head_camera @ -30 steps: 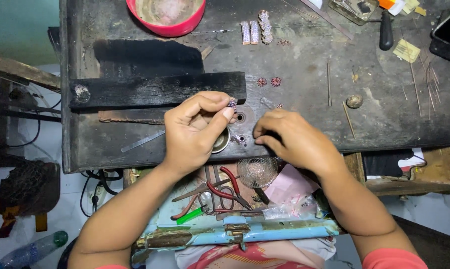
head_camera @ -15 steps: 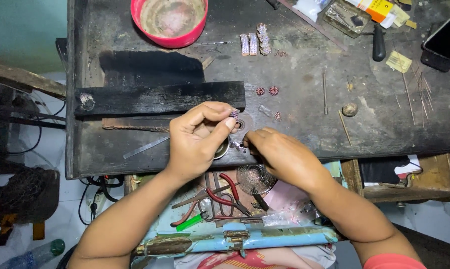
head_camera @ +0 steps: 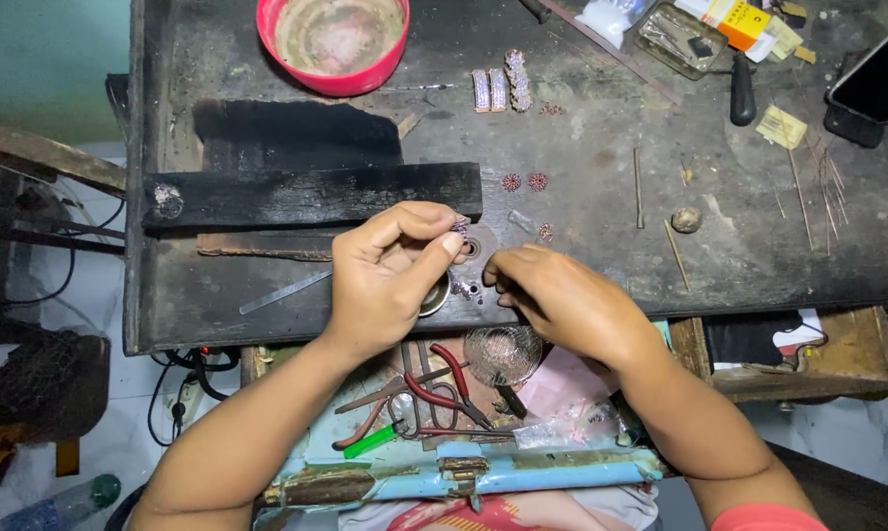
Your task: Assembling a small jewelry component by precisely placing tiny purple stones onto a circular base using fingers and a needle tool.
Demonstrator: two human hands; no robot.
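Observation:
My left hand [head_camera: 390,270] pinches a small purple-and-silver jewelled piece [head_camera: 459,226] between thumb and forefinger, just above a dark round metal die [head_camera: 475,248] on the workbench [head_camera: 601,246]. My right hand [head_camera: 552,295] rests beside it with fingers curled, fingertips touching the bench near tiny silver parts [head_camera: 466,289]. Whether it holds anything is hidden. Two small red round ornaments [head_camera: 523,182] lie just beyond the hands.
A charred black wooden block [head_camera: 306,197] lies left of the hands. A red bowl [head_camera: 334,39], jewelled strips [head_camera: 501,87], a phone [head_camera: 874,84] and thin wires [head_camera: 817,187] sit farther back. An open drawer below holds red-handled pliers [head_camera: 434,388] and a glass dish [head_camera: 503,354].
The view has shifted slightly. My right hand has slid a little toward the left hand near the die. The left hand keeps its pinch on the small jewelled piece.

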